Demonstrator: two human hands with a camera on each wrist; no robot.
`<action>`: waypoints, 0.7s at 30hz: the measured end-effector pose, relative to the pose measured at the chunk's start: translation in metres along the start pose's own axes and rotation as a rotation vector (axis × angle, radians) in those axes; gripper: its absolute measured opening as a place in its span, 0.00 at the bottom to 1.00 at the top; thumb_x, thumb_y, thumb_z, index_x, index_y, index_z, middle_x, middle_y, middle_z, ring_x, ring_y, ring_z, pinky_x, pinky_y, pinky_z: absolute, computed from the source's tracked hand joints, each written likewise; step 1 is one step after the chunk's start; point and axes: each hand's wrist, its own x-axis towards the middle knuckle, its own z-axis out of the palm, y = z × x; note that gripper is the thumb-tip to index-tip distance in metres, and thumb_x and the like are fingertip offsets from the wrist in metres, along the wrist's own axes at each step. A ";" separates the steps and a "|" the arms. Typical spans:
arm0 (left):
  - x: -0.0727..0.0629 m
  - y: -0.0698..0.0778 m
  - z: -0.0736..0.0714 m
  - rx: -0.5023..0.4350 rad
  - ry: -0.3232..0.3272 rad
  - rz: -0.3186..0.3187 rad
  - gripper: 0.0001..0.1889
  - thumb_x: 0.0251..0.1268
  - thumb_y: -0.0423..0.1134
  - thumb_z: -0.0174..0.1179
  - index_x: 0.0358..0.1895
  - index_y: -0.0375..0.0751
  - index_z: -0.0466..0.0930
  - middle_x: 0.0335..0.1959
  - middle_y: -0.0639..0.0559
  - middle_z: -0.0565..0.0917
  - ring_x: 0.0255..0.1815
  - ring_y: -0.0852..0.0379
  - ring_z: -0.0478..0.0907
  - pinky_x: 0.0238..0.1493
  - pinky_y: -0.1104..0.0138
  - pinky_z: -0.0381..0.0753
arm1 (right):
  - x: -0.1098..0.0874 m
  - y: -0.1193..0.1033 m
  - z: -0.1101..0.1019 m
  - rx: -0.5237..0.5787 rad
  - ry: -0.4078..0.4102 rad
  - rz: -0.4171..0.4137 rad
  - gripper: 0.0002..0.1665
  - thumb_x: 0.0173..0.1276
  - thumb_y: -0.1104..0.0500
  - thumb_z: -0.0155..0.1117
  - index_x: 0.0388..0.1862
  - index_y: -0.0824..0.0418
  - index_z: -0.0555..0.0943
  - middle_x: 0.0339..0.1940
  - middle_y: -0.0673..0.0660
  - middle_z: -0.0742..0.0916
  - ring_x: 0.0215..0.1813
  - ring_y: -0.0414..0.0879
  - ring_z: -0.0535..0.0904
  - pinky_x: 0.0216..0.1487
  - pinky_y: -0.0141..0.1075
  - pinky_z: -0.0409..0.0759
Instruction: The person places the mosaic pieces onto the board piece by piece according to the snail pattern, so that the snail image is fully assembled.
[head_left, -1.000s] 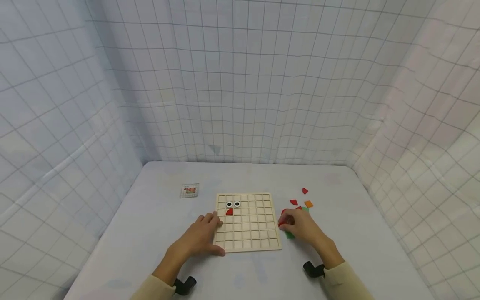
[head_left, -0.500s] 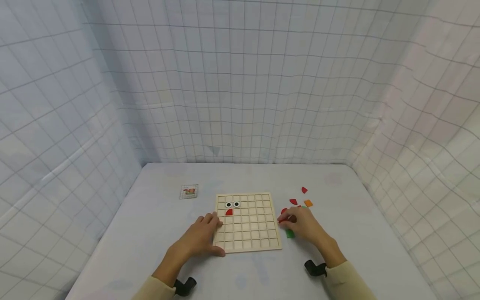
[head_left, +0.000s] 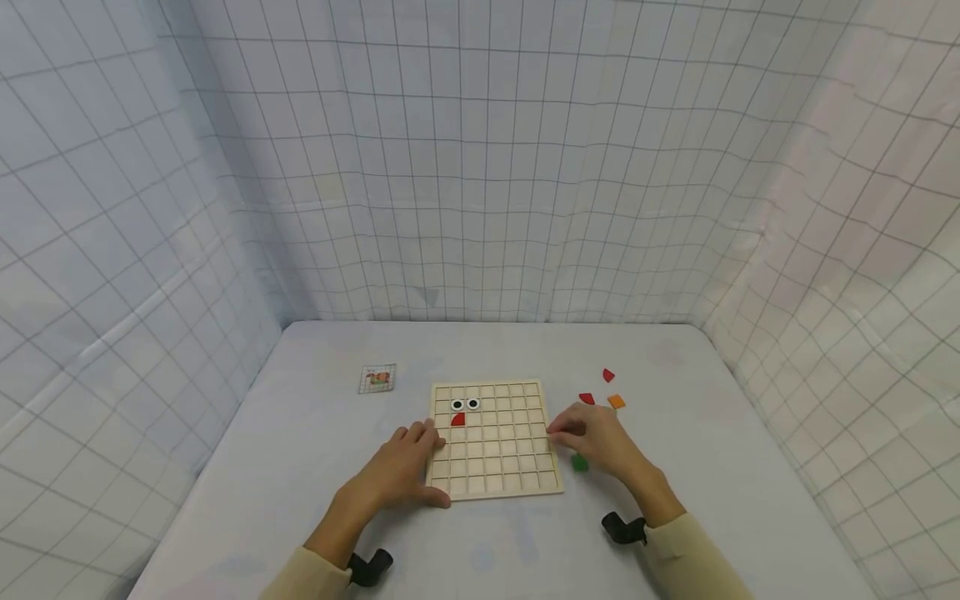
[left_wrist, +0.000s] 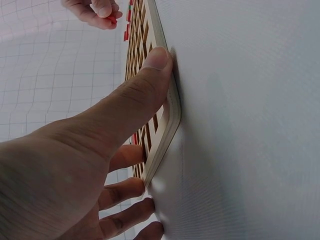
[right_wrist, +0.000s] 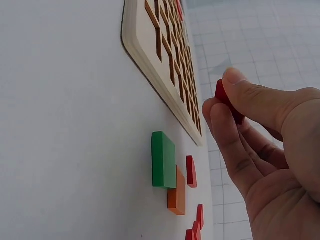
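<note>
Relaxed left hand [head_left: 401, 468]: brace the grid board [head_left: 495, 448] nearest the left edge of the bench [head_left: 315, 433]; right hand [head_left: 596, 435]: level the pinched red tile [right_wrist: 220, 92].

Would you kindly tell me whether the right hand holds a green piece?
No, the right hand pinches a red piece, while a green piece rests on the table.

White worktop [head_left: 480, 542], with faint bluish patches on surface. Near its middle lies flat wooden board [head_left: 493, 450], pale, divided into small square cells. To left of board, farther back, lies small card [head_left: 377, 378] with coloured print. To right of board lie loose pieces: green block [head_left: 580, 462] near board edge, orange block [head_left: 617, 402] farther back, red piece [head_left: 587, 398] beside orange one, another red piece [head_left: 608, 375] farthest back.
</note>
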 end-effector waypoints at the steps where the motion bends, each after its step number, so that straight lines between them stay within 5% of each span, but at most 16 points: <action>1: 0.000 0.000 0.000 0.002 0.000 -0.001 0.56 0.53 0.59 0.93 0.80 0.34 0.76 0.88 0.25 0.72 0.81 0.25 0.75 0.83 0.33 0.77 | 0.000 -0.001 0.000 0.005 0.002 -0.006 0.05 0.76 0.60 0.85 0.45 0.51 0.97 0.48 0.46 0.97 0.50 0.39 0.93 0.55 0.31 0.92; 8: 0.001 0.001 0.000 0.003 0.000 -0.013 0.58 0.52 0.59 0.94 0.81 0.34 0.74 0.88 0.26 0.72 0.81 0.25 0.75 0.82 0.31 0.78 | 0.003 -0.007 0.004 0.064 0.024 -0.060 0.07 0.75 0.68 0.84 0.47 0.58 0.97 0.51 0.51 0.96 0.53 0.46 0.95 0.56 0.31 0.94; 16: 0.001 0.001 0.000 -0.006 0.004 -0.010 0.56 0.52 0.58 0.94 0.79 0.35 0.76 0.88 0.26 0.72 0.81 0.25 0.75 0.82 0.31 0.78 | 0.009 -0.012 0.010 0.089 0.048 -0.003 0.18 0.73 0.67 0.85 0.58 0.59 0.91 0.50 0.52 0.98 0.50 0.43 0.96 0.56 0.34 0.95; 21: 0.001 0.001 -0.001 -0.007 0.003 -0.009 0.56 0.51 0.58 0.94 0.79 0.34 0.76 0.87 0.26 0.72 0.80 0.25 0.76 0.82 0.31 0.78 | 0.014 -0.017 0.013 0.101 0.068 0.003 0.15 0.73 0.63 0.86 0.55 0.58 0.93 0.48 0.51 0.99 0.48 0.42 0.97 0.54 0.33 0.94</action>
